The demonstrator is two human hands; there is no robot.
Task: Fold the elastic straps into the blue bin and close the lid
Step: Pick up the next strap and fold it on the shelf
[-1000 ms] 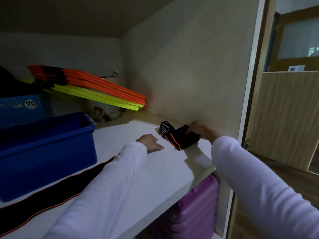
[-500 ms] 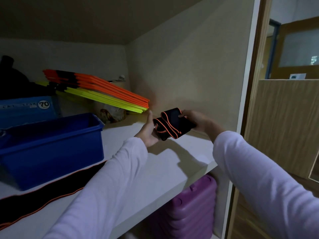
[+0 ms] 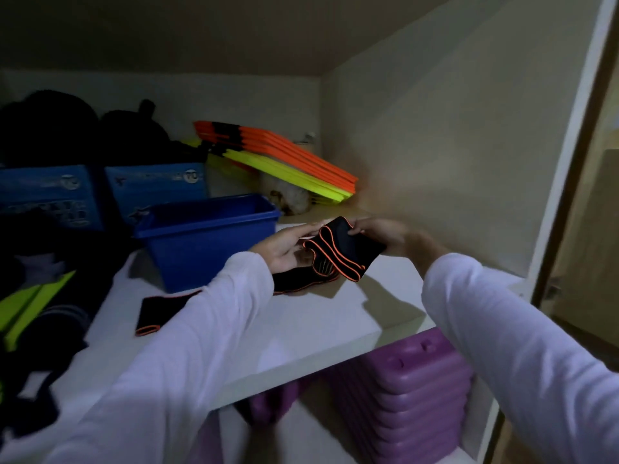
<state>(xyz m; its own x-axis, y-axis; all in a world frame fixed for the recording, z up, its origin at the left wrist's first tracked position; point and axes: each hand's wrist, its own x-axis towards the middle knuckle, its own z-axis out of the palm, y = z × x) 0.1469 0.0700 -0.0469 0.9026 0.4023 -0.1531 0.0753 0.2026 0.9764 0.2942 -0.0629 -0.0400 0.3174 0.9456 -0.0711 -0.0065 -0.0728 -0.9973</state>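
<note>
A black elastic strap (image 3: 341, 251) with orange edging is partly folded into a bundle and held above the white shelf (image 3: 301, 333). My right hand (image 3: 378, 234) grips the bundle from the right. My left hand (image 3: 288, 246) holds its left side, fingers stretched along the folds. The strap's loose tail (image 3: 157, 311) trails leftward across the shelf, partly hidden behind my left sleeve. The open blue bin (image 3: 204, 236) stands just left of my hands; its inside is hidden from here and no lid shows.
Orange and yellow flat boards (image 3: 284, 162) lean at the back corner. Blue boxes (image 3: 150, 189) and dark bags (image 3: 50, 128) fill the back left. The cupboard's side wall (image 3: 452, 145) is close on the right. A purple case (image 3: 412, 393) sits under the shelf.
The folded bundle was lifted off the shelf, and both hands now hold it in the air. My left hand came up from the shelf to the bundle. The view swung left.
</note>
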